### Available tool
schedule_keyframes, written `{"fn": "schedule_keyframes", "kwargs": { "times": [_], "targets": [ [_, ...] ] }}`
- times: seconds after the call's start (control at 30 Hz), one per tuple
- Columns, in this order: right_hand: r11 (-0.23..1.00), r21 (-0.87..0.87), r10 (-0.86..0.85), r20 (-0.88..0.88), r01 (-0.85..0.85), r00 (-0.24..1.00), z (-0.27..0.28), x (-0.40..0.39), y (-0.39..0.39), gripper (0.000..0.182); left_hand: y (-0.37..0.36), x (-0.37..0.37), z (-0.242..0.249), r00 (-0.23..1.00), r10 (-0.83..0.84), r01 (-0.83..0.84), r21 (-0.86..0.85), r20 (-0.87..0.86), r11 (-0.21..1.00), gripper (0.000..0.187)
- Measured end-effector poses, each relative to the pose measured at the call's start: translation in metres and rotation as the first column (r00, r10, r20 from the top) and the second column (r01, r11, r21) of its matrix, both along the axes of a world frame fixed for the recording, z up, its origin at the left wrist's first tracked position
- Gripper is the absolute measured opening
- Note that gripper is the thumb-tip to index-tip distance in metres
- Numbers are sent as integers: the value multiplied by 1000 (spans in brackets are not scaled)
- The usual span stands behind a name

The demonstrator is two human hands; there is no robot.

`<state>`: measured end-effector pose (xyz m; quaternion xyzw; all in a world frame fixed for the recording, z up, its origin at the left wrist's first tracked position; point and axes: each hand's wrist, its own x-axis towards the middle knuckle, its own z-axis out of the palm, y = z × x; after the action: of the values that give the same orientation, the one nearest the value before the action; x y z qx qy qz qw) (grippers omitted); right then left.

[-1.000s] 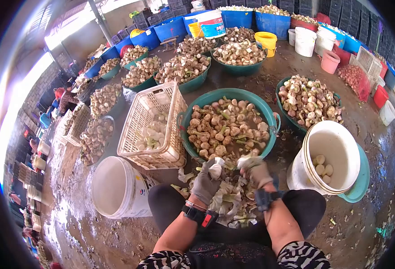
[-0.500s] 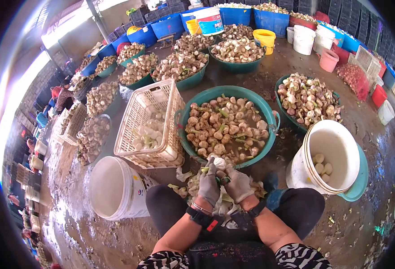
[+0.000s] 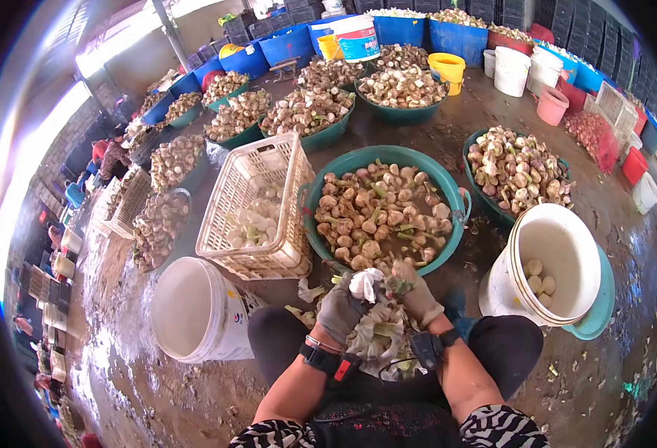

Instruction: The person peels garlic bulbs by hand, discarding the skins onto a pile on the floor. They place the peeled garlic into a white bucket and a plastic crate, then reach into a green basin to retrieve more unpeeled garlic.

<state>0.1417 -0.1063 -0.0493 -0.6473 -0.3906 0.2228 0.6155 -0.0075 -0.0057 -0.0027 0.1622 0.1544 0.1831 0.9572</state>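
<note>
My left hand [image 3: 339,313], in a dirty grey glove, is closed around a garlic bulb [image 3: 365,284] whose outside looks white and peeled. Close on its right is my gloved right hand [image 3: 419,300], its fingers curled and partly smeared by motion. A small dark greenish thing [image 3: 397,287] shows at those fingers; its kind cannot be made out. Loose garlic skins [image 3: 380,332] lie heaped below both hands, between my knees. Just beyond the hands is a green tub [image 3: 457,237] of unpeeled garlic bulbs [image 3: 373,209] in brownish water.
A cream plastic crate [image 3: 257,257] holding white bulbs stands left of the tub. An upright-tilted white bucket [image 3: 227,321] is at left; another bucket [image 3: 500,280], at right, holds several pale bulbs. More heaped garlic tubs [image 3: 403,112] stand behind. People [image 3: 112,157] are at far left.
My hands have moved apart, the right one shifting right and slightly up. The white bulb in my left hand now shows more fully, and more skins are visible between my wrists.
</note>
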Motion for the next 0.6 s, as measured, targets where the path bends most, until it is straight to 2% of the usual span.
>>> {"fn": "schedule_keyframes", "kwargs": {
  "times": [0.07, 0.1, 0.17, 0.2, 0.23, 0.27, 0.3, 0.37, 0.4, 0.43, 0.47, 0.5, 0.53, 0.57, 0.6],
  "targets": [
    [977, 212, -5, 59, -8, 998, 10, -8, 1, 36, 0, -1, -11, 999, 18, -19, -14, -39, 1000, 40],
    [968, 245, -9, 265, -58, 964, 45, -15, -7, 38, -2, 2, -14, 995, 66, -66, 5, -76, 998, 39],
    [983, 179, -46, 443, -38, 895, 76, -30, -12, 39, -3, 8, -18, 976, 165, -158, 58, -141, 986, 38],
    [996, 84, -67, 427, 35, 902, 76, -43, -16, 38, -3, 14, -21, 922, 262, -258, 52, -285, 965, 36],
    [994, -16, -88, 411, 104, 907, 78, -52, -18, 37, -6, 16, -25, 896, 306, -281, 122, -323, 952, 35],
    [1000, -16, -6, 130, 8, 991, 83, -57, -16, 24, -10, 17, -25, 865, 349, -297, 192, -360, 935, 34],
    [1000, 15, -18, 136, 16, 991, 79, -57, -16, 19, -13, 17, -25, 833, 391, -306, 262, -392, 915, 33],
    [996, 79, -42, 148, 31, 988, 60, -53, -13, 8, -13, 19, -21, 903, 270, -266, 60, -333, 962, 32],
    [997, 56, -53, -106, 59, 993, 41, -47, -9, 7, -12, 18, -17, 932, 210, -232, -39, -296, 972, 32],
    [997, 31, -62, -352, 78, 934, 17, -35, -5, 7, -9, 16, -15, 956, 156, -194, -136, -249, 972, 32],
    [996, 5, -67, -571, 85, 818, 4, -23, -6, 8, 10, 5, -43, 994, 80, -97, -276, -70, 956, 33],
    [998, 27, -16, -799, 61, 602, 8, -9, -13, 11, 13, 3, -38, 991, 47, -81, -278, -127, 957, 34],
    [996, 74, 10, -607, 44, 795, 9, -8, -12, 13, 16, 2, -34, 983, 16, -68, -282, -182, 957, 34],
    [993, 113, 27, -372, 17, 928, 19, -12, -13, 16, 15, 2, -26, 971, -18, -54, -290, -240, 955, 34],
    [989, 146, -7, -161, 31, 987, 33, -18, -13, 19, 3, 2, -10, 962, 66, -97, -106, -265, 990, 36]
  ]
}}
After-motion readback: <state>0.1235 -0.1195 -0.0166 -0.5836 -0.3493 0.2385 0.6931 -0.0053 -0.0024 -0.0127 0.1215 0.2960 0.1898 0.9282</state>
